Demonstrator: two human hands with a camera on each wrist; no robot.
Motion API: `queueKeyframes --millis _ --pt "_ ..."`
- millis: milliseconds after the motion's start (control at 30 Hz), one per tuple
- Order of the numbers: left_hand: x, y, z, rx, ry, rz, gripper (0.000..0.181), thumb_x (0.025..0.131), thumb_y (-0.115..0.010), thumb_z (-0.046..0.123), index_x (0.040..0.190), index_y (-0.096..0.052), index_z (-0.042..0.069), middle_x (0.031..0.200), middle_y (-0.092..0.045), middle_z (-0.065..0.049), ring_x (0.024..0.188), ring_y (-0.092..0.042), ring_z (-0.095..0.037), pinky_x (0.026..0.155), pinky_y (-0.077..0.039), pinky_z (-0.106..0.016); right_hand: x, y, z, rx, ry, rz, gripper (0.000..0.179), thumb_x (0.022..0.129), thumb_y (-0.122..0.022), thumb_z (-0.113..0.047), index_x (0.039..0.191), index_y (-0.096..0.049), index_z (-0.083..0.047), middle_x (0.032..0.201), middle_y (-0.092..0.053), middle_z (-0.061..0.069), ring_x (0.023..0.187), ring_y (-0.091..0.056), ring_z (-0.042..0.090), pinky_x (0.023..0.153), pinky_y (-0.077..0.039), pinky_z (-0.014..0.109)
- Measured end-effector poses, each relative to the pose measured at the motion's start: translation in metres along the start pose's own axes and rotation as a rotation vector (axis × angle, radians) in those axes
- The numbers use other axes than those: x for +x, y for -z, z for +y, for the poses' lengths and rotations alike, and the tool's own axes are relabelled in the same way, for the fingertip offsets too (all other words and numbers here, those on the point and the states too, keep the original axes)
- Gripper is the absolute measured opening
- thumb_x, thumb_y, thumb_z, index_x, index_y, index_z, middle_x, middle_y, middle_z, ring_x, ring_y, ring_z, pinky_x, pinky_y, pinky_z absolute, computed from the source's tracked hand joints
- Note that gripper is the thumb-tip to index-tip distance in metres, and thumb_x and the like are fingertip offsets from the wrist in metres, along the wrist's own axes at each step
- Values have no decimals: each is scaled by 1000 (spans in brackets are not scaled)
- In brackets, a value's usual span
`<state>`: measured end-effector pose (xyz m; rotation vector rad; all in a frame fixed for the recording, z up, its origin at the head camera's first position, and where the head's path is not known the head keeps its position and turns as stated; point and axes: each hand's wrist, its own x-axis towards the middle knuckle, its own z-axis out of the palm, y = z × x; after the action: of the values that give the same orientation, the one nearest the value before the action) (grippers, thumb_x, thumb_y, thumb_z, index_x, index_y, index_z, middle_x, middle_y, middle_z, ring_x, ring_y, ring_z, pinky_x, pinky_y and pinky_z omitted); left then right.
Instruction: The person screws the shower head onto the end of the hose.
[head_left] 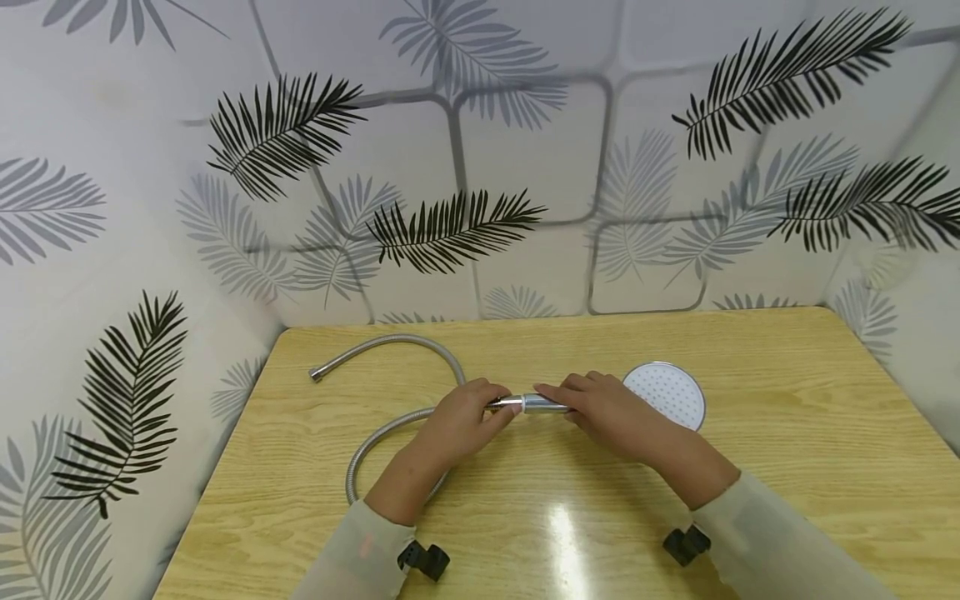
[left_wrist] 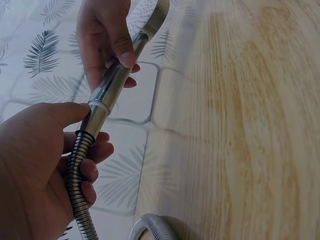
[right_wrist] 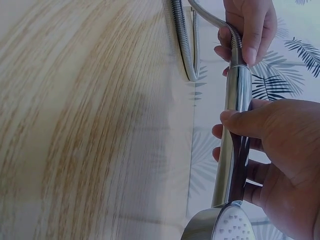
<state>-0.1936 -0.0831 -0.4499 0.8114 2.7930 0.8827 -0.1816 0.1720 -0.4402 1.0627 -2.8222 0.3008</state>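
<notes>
My right hand (head_left: 611,412) grips the chrome handle of a shower head (head_left: 665,395), whose round white nozzle face points up at the right. In the right wrist view the thumb and fingers wrap the handle (right_wrist: 234,145). My left hand (head_left: 461,421) pinches the metal end fitting (left_wrist: 92,121) of a shower hose (left_wrist: 77,175), thumb on one side and fingers behind. Fitting and handle meet end to end in one line, with a pale ring at the joint. From the left hand the ribbed hose loops across the table to its free end nut (head_left: 316,375).
The wooden table (head_left: 787,417) lies under both hands, its back edge against a wall (head_left: 525,167) with a leaf pattern. Part of the hose (head_left: 360,454) curves beneath the left forearm. Dark wrist mounts (head_left: 423,560) sit at both cuffs.
</notes>
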Motion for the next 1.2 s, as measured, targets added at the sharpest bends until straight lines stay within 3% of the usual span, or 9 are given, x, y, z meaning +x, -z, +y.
queueKeyframes --millis 267,533,933,1200 --pt "-1 1 1 -11 3 8 39 104 -58 40 124 -69 10 116 -66 -5 106 -65 -20 91 -55 -39 0 -1 1 2 7 1 57 92 -73 -10 146 -56 -20 112 -69 1 93 -64 21 76 -50 36" --pt "-2 0 -1 -14 -6 41 31 101 -63 37 120 -71 13 108 -61 0 93 -60 -15 81 -52 -32 -1 0 0 6 -1 -4 56 93 -73 -10 145 -57 -20 113 -69 1 92 -63 21 74 -49 35" --pt "-1 -3 -3 -32 -22 76 22 97 -70 32 113 -69 16 110 -64 2 93 -64 -19 76 -51 -28 -2 0 -1 0 3 8 55 92 -74 -9 144 -58 -19 112 -70 1 91 -64 21 74 -50 36" --pt "1 -4 -4 5 -21 48 37 99 -65 40 126 -69 15 112 -69 1 78 -55 -11 68 -47 -25 -1 0 -1 2 -14 -11 55 93 -73 -10 145 -57 -20 112 -69 1 92 -64 22 75 -50 36"
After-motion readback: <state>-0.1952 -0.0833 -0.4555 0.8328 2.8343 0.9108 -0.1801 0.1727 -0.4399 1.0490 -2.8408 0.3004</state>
